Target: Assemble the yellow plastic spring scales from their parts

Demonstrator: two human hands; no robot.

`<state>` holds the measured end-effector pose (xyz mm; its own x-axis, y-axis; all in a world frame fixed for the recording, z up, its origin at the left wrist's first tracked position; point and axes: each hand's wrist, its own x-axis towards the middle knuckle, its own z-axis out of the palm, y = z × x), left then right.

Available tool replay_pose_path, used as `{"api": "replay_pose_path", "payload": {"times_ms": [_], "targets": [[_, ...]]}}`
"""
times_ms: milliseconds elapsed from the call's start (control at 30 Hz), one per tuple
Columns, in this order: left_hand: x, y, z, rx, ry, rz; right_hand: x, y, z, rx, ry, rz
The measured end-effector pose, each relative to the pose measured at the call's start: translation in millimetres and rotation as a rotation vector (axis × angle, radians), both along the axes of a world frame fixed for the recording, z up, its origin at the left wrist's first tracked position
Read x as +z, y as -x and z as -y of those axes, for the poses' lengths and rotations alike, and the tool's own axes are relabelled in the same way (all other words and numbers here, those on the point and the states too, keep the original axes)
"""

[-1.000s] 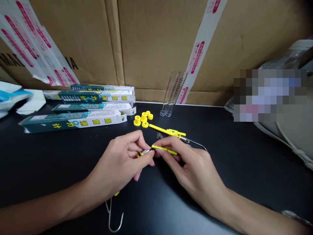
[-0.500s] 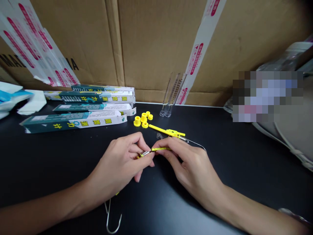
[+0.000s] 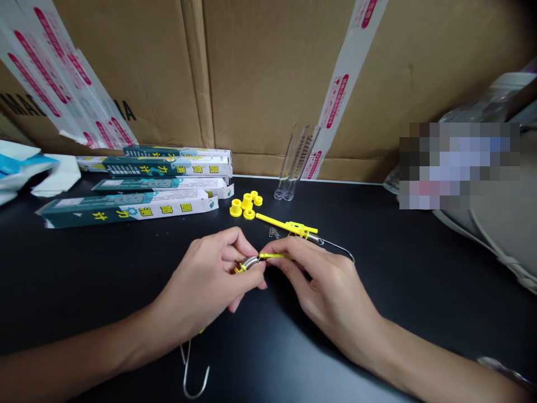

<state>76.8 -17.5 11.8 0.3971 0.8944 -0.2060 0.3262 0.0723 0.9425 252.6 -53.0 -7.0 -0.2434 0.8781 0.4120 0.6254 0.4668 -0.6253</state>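
Observation:
My left hand [image 3: 210,277] is closed on a small metal coil spring [image 3: 250,262], which bows upward between thumb and fingers, with a bit of yellow plastic at its lower end. A thin yellow plastic rod [image 3: 272,256] is pinched in my right hand [image 3: 323,268]; its tip meets the spring's end, though whether they are joined I cannot tell. Below my left wrist a metal hook [image 3: 195,394] sticks out, its upper part hidden by the hand. Just beyond my right hand lies another yellow rod piece [image 3: 277,222] with a spring and a wire hook.
Several yellow plastic caps [image 3: 235,208] and a cluster of tiny metal rings [image 3: 273,232] lie beyond my hands. Clear tubes [image 3: 293,162] stand against the cardboard [image 3: 260,73]. Printed narrow boxes [image 3: 130,210] are stacked at left. A bag [image 3: 495,224] sits at right.
The spring in my left hand has bent into a clearer arc and more of it shows. Both hands stay nearly in place.

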Motion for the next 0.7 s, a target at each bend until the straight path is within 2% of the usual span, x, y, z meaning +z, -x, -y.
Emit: {"api": "replay_pose_path", "payload": {"times_ms": [233, 533, 700], "targets": [[-6.6, 2.6, -4.0, -0.034, -0.040, 0.094, 0.4, 0.6, 0.6, -0.002, 0.004, -0.063], [-10.7, 7.0, -4.2, -0.108, -0.084, 0.088, 3.7, -2.1, -3.5, -0.003, 0.132, -0.204], [-4.3, 5.8, -7.5, -0.103, 0.017, 0.096, 3.8, -2.6, -2.8, 0.038, 0.134, -0.233]]}}
